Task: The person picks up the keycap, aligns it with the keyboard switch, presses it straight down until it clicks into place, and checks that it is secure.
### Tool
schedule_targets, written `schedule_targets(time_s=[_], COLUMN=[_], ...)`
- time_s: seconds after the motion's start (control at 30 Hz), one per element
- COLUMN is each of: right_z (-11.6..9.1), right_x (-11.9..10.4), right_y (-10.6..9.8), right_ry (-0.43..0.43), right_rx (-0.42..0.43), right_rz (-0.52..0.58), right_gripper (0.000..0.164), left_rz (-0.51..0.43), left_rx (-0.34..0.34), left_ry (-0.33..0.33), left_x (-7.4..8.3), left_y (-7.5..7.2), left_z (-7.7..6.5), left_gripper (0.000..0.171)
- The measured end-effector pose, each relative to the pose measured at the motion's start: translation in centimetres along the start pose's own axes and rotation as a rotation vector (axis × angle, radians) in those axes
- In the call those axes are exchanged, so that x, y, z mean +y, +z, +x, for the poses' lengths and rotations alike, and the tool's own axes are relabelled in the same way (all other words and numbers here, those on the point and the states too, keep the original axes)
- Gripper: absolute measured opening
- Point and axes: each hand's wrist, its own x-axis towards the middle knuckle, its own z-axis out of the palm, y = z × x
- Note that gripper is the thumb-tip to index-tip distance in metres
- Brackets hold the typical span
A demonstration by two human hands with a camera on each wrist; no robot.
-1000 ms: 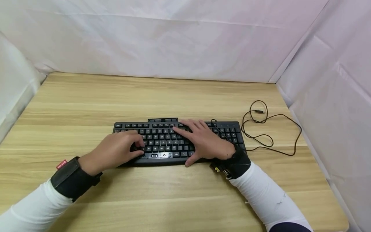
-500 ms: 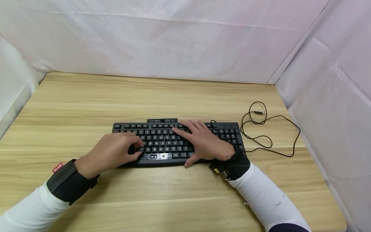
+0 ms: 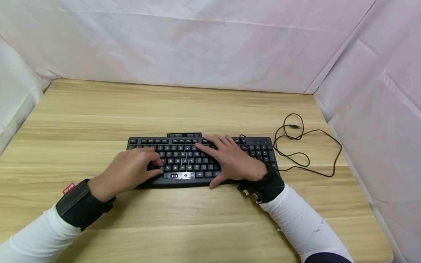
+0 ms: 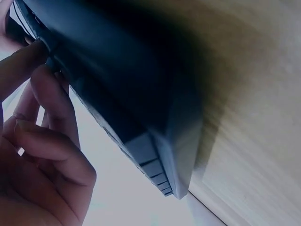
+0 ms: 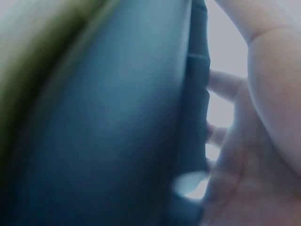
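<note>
A black keyboard lies on the wooden table in the head view. My left hand is over its left part, thumb and index finger bent together at the lower keys, seemingly pinching a small dark key; the fingers largely hide it. In the left wrist view the other fingers curl beside the keys. Spread fingers of my right hand rest across the keyboard's right-middle part, the thumb reaching over its front edge. Under the letter rows, a shiny strip with small openings shows where a space bar usually sits.
A thin black cable loops over the table to the right of the keyboard, its plug at the back. A black raised piece sticks out behind the keyboard. White cloth walls border the table's back and sides.
The whole view shifts slightly with the head. Both hands keep almost the same places on the keyboard; the left wrist moves only a little.
</note>
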Motion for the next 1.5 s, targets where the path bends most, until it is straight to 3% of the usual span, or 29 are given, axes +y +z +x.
schedule_targets(time_s=[0.27, 0.43, 0.77, 0.97, 1.13, 1.27, 1.37, 1.5], right_z=[-0.1, 0.1, 0.1, 0.0, 0.1, -0.1, -0.1, -0.1], right_x=[0.1, 0.1, -0.1, 0.0, 0.0, -0.1, -0.1, -0.1], right_y=[-0.1, -0.1, -0.2, -0.3, -0.3, -0.2, -0.2, -0.3], right_ry=[-0.002, -0.010, -0.015, -0.015, -0.013, -0.008, -0.008, -0.011], right_rx=[-0.008, 0.014, 0.023, 0.012, 0.015, 0.003, 0.009, 0.016], right_rz=[0.015, 0.011, -0.015, -0.003, -0.007, 0.003, 0.004, -0.015], right_gripper=[0.122, 0.122, 0.122, 0.122, 0.122, 0.122, 0.122, 0.122], left_rz=[0.138, 0.182, 0.178, 0.296, 0.366, 0.367, 0.336, 0.279], left_rx=[0.102, 0.167, 0.193, 0.171, 0.105, 0.082, 0.073, 0.062], left_ry=[0.113, 0.126, 0.133, 0.223, 0.204, 0.186, 0.171, 0.154], left_x=[0.9, 1.0, 1.0, 1.7, 2.4, 2.6, 2.5, 1.8], left_y=[0.3, 0.4, 0.6, 0.7, 0.8, 0.7, 0.1, -1.2], left_z=[-0.7, -1.0, -1.3, -1.5, -1.9, -2.0, -1.2, 1.1], left_gripper=[0.013, 0.011, 0.005, 0.018, 0.031, 0.034, 0.026, 0.018])
